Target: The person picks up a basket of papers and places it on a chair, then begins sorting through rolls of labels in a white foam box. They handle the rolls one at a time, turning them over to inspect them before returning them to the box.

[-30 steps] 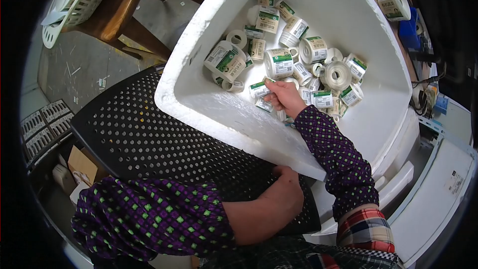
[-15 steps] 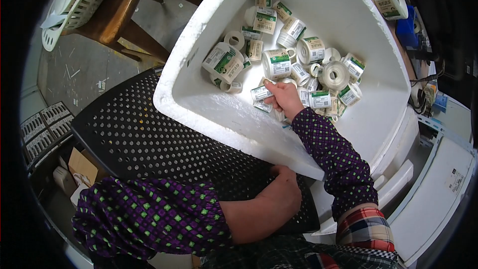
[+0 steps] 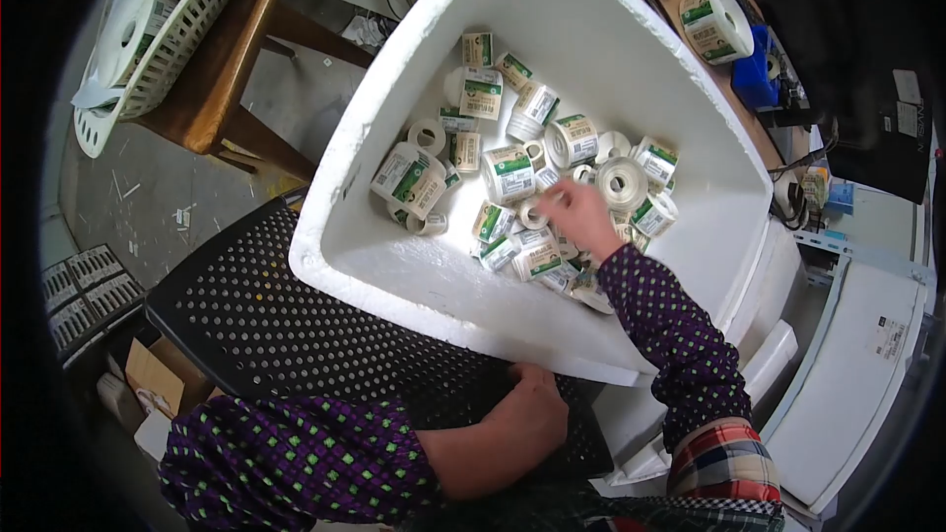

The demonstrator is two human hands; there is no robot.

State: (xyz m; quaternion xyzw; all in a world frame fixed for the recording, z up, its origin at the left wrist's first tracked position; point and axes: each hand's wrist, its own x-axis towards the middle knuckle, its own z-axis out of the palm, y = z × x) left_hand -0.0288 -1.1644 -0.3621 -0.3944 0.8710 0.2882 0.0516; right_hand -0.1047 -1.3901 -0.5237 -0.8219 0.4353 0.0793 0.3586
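Several rolls of green, white and tan labels lie in a heap inside a white foam box [image 3: 340, 128]. My right hand [image 3: 579, 217] is over the middle of the heap, near a large roll [image 3: 509, 174]; its fingertips are blurred, so I cannot tell whether they hold anything. A clear-looking roll [image 3: 622, 184] lies just right of that hand. My left hand [image 3: 527, 412] rests below the box's near edge, over the black perforated chair seat [image 3: 325, 315]. Its fingers are mostly hidden behind the back of the hand.
A white basket [image 3: 187, 34] with label rolls sits on a wooden chair [image 3: 202, 103] at the upper left. At the upper right, a large roll [image 3: 716, 26] and a blue holder [image 3: 757, 74] stand on a desk. Part of another person's hand shows at the top right.
The view has shifted. My right hand has left the small roll it was holding at the heap's near left and moved right across the heap. My left hand stays by the box's near edge.
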